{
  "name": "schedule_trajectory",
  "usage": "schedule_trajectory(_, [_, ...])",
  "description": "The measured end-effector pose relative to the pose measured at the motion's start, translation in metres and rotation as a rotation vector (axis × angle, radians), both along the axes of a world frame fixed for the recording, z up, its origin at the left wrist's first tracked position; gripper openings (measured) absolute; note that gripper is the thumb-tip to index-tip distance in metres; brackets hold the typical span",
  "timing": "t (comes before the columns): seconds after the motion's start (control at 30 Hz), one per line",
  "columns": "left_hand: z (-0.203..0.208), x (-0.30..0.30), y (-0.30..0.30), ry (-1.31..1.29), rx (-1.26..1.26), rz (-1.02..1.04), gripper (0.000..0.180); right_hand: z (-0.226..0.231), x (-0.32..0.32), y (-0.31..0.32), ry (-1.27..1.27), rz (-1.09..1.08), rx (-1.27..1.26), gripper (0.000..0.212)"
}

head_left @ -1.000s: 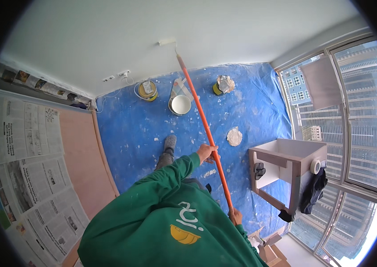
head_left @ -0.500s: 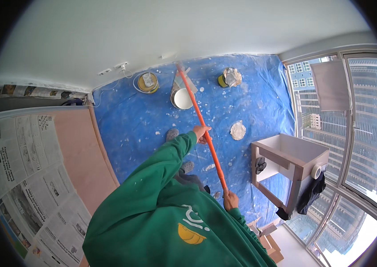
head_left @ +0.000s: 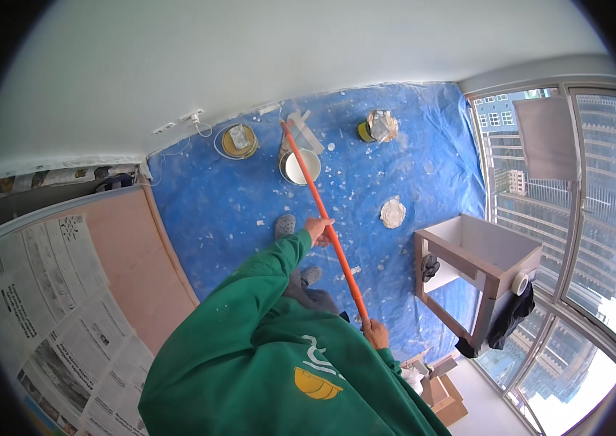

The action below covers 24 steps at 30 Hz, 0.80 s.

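My left hand (head_left: pixel 318 232) is closed around the middle of a long orange pole (head_left: pixel 341 263). Lower down, my right hand (head_left: pixel 376 335) grips the pole's near end. The pole slants away from me to the far left, across the blue floor sheet. Its far part passes over a white bucket (head_left: pixel 303 168), and its far tip appears close to the foot of the pale wall (head_left: pixel 271 43). Whatever is fitted on that tip cannot be made out. Just beyond the bucket lies a pale, flat, grid-like piece (head_left: pixel 306 134).
Blue plastic sheeting (head_left: pixel 213 196) covers the floor. Farther off stand a yellow-topped tub (head_left: pixel 250 149) and a foil-covered can (head_left: pixel 382 126); a round, paint-splashed lid (head_left: pixel 393 214) lies nearer. A wooden frame unit (head_left: pixel 497 258) is right, by the windows. Left is a newspaper-covered surface (head_left: pixel 68 305).
The pole's far tip has swung left and come a little nearer to me. My left hand has moved slightly left and closer. Both hands keep their hold.
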<state>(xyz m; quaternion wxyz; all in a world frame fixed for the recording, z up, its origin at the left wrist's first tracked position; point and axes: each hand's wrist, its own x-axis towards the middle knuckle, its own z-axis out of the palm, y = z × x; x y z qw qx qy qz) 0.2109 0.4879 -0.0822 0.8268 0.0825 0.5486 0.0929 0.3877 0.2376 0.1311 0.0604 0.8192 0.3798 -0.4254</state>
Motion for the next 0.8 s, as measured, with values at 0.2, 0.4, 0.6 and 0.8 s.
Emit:
schedule_trajectory(0.2, [-0.024, -0.034, 0.029, 0.037, -0.025, -0.012, 0.033, -0.039, -0.034, 0.022, 0.050, -0.002, -0.047, 0.057])
schedule_trajectory(0.4, [0.011, -0.036, 0.035, 0.135, -0.038, -0.040, 0.035, -0.018, -0.048, 0.016, 0.130, -0.106, -0.022, 0.058])
schedule_trajectory(0.6, [0.082, -0.014, -0.040, 0.159, 0.042, -0.059, 0.036, -0.001, -0.023, -0.101, 0.101, -0.182, 0.002, 0.056])
schedule_trajectory(0.8, [0.142, -0.001, -0.114, 0.171, 0.223, -0.064, 0.036, 0.014, -0.018, -0.184, 0.146, -0.298, 0.100, 0.052])
